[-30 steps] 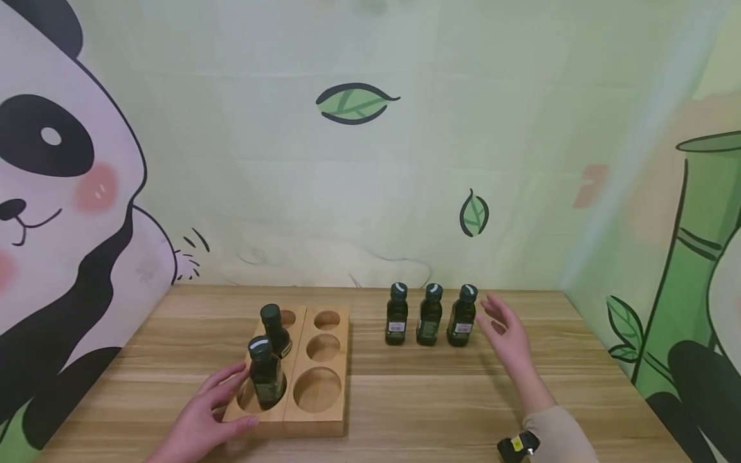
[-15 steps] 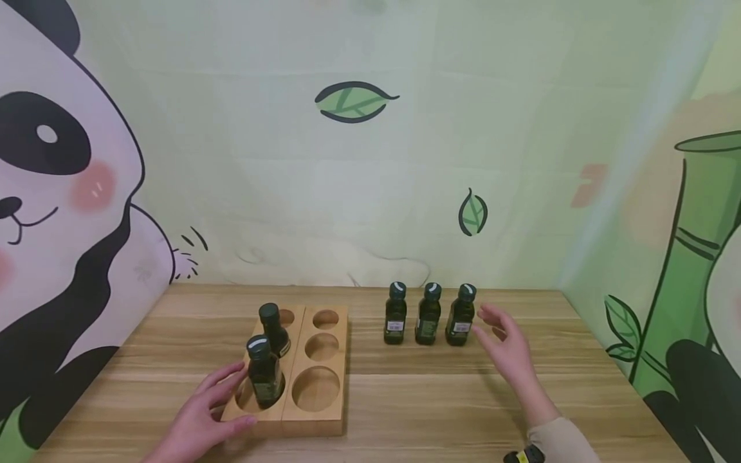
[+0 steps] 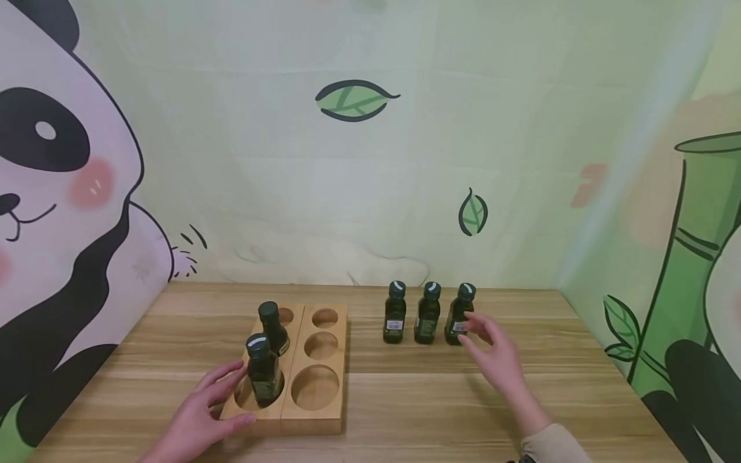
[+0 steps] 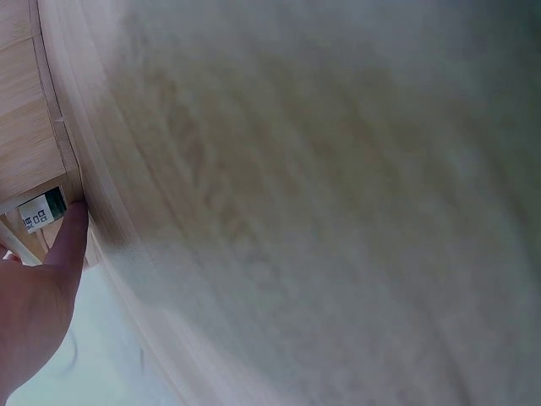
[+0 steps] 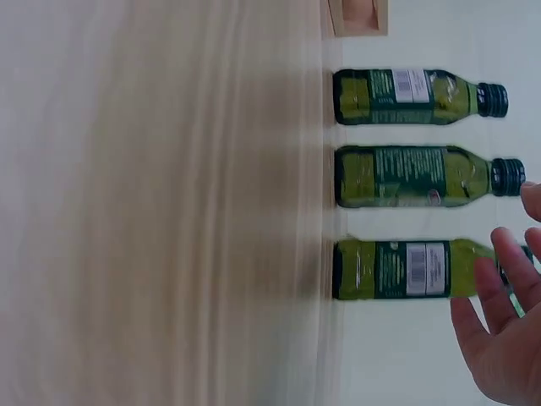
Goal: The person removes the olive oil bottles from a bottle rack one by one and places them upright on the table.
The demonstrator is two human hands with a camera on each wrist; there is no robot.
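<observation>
My left hand (image 3: 193,411) rests at the near left corner of a wooden holder (image 3: 312,426), fingers along its left side and thumb at its front. Two dark green bottles stand in the holder's left row: a square-sided bottle (image 3: 265,376) in the large front hole and a narrower-necked bottle (image 3: 274,334) behind it. On the table stand three similar bottles: a left one (image 3: 394,325), a middle one (image 3: 427,321) and a right one (image 3: 455,325). My right hand (image 3: 499,360) is beside the right bottle, thumb and fingers apart, fingertips overlapping its side in the head view.
Several round holes of different sizes in the holder hold nothing, including a large front right hole (image 3: 315,387). The wooden table (image 3: 405,399) ends at a backdrop (image 3: 260,161) printed with leaves, bamboo and a panda.
My right hand has moved left and slightly down, from beside the right bottle to overlapping its side in the head view. My left hand and the bottles have stayed in place.
</observation>
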